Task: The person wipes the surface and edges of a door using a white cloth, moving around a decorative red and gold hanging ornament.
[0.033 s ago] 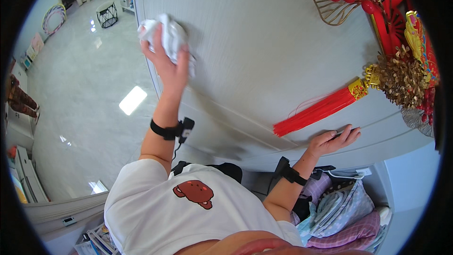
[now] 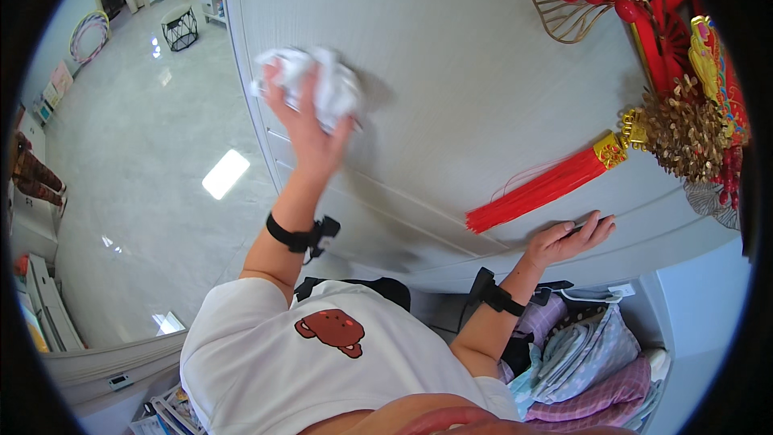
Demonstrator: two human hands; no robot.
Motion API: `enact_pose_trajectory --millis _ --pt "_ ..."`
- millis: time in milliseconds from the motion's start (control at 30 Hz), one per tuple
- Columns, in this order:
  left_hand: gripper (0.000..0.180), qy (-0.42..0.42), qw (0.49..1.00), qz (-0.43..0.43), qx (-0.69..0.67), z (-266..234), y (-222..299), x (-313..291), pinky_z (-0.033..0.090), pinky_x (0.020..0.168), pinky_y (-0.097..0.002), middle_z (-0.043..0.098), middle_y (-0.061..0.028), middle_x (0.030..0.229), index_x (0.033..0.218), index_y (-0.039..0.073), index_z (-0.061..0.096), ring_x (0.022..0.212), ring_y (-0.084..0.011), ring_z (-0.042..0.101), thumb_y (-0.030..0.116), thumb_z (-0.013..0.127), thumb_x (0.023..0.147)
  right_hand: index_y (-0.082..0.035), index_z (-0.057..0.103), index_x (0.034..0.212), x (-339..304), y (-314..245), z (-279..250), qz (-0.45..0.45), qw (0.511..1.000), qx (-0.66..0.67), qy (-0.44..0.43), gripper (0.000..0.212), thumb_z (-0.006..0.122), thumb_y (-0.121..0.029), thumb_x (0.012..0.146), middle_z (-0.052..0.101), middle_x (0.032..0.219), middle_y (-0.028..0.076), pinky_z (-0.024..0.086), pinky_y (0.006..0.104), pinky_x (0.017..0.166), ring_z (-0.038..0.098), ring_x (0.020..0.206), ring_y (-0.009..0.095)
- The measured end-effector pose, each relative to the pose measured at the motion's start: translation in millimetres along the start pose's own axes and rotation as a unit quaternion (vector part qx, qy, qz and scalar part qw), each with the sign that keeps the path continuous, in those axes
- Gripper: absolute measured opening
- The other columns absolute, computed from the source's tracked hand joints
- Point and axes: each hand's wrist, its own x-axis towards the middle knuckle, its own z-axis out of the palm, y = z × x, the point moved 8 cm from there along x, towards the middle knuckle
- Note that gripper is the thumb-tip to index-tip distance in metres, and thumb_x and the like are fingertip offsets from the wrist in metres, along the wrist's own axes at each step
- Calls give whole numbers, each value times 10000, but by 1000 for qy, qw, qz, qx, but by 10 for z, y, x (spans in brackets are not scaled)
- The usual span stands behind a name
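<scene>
A crumpled white cloth (image 2: 336, 89) is under my left hand (image 2: 310, 125), which presses it to the pale door (image 2: 435, 56) near the door's left edge. The fingers are spread over the cloth and slightly blurred. Low on the right, my right hand (image 2: 564, 240) is at the door's lower part, beneath a red tassel (image 2: 539, 193). Between its thumb and fingers shows a small dark thing (image 2: 576, 229), mostly covered, so I cannot tell what it is. Each wrist wears a black strap with a small box.
Red and gold decorations (image 2: 684, 125) with berries hang at the door's right. Folded fabrics (image 2: 584, 362) fill a shelf at lower right. On the left, a shiny grey floor (image 2: 145, 193) holds a black wire-frame stool (image 2: 179, 30); hoops (image 2: 88, 36) lean by the wall. Another person stands far off.
My left hand and the cloth have moved right and slightly down across the door. My right hand has stayed in place.
</scene>
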Motion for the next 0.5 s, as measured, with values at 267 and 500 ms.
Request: enact_pose_trajectory --millis 267,500 --pt "490 -140 978 151 10 319 358 -435 109 1023 -685 346 -156 1432 1145 287 659 1357 -455 231 492 670 700 -24 430 1332 -15 10 -5 -8 1000 -9 4 433 359 -164 928 321 1442 236 191 576 1085 258 1348 429" --pt "648 40 998 -41 -10 -111 -95 350 207 1073 -452 181 -247 1412 1386 0 317 1325 -387 211 109 590 809 -30 426 1332 -26 16 -16 12 1000 -17 -4 427 362 -148 927 320 1443 238 186 576 1088 271 1341 434"
